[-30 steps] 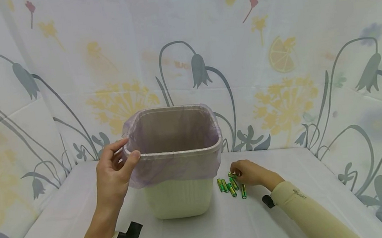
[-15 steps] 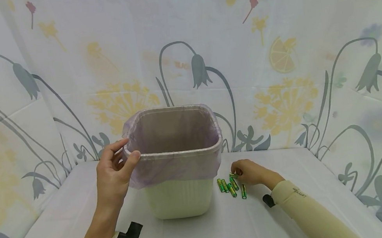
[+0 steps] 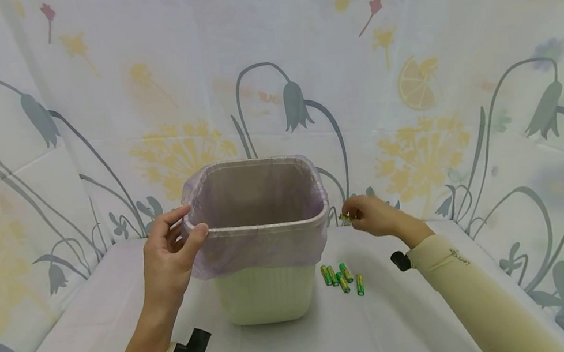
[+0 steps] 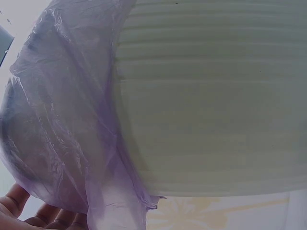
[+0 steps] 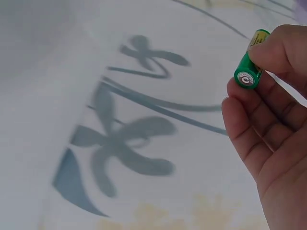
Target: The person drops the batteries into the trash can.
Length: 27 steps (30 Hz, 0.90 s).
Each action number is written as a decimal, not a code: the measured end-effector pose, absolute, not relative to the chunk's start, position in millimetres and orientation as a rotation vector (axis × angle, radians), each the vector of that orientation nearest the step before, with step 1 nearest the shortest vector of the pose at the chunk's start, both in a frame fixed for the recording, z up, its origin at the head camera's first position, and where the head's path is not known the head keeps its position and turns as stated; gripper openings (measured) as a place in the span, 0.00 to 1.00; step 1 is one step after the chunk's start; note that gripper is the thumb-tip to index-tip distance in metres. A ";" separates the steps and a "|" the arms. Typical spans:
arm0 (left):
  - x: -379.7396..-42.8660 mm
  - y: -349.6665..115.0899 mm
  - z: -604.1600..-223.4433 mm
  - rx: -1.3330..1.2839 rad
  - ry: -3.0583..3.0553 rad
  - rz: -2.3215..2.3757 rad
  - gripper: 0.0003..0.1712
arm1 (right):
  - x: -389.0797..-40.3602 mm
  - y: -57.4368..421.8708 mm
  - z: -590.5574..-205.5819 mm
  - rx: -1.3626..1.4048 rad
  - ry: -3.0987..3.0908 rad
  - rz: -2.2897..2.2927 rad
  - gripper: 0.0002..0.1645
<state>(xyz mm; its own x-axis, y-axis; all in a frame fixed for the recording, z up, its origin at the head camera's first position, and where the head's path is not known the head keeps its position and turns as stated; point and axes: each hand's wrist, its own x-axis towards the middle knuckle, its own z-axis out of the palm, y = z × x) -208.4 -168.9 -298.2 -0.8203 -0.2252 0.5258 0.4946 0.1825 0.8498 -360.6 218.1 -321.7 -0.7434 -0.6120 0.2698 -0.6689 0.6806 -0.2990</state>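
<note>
A pale green trash bin (image 3: 269,296) stands mid-table, with a thin purple bag (image 3: 261,251) lining it and folded down over its rim. My left hand (image 3: 169,252) grips the bin's left rim through the bag, thumb on the front edge; the left wrist view shows its fingers beside the purple film and the bin's ribbed wall. My right hand (image 3: 374,216) is raised above the table to the right of the rim. Between thumb and fingers it pinches a green and yellow battery (image 5: 246,72), flat end showing in the right wrist view.
Several more green batteries (image 3: 345,282) lie loose on the white tablecloth (image 3: 383,327), just right of the bin. Behind hangs a floral backdrop cloth (image 3: 400,23) that also runs along both sides.
My right hand has lifted one battery off the tabletop group and carried it upward to about rim height. My left hand and the bin have stayed in place.
</note>
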 end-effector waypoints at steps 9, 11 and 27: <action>-207.0 -168.9 -296.9 -0.268 -1.887 -1.707 0.25 | -359.0 207.8 -238.8 1.003 -2.580 0.623 0.14; -207.2 -168.8 -297.3 -0.266 -1.882 -1.713 0.25 | -356.7 201.5 -225.9 1.017 -2.557 0.638 0.14; -205.5 -167.2 -294.9 -0.280 -1.877 -1.721 0.25 | -339.4 126.3 -186.9 1.265 -2.523 0.639 0.15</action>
<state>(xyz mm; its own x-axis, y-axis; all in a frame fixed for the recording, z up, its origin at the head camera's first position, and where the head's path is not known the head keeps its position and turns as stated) -205.5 -167.2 -294.9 -0.8149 -0.2207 0.5360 0.5149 0.1490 0.8442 -339.4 126.3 -186.9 -0.5934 -0.6962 0.4040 -0.8046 0.5279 -0.2720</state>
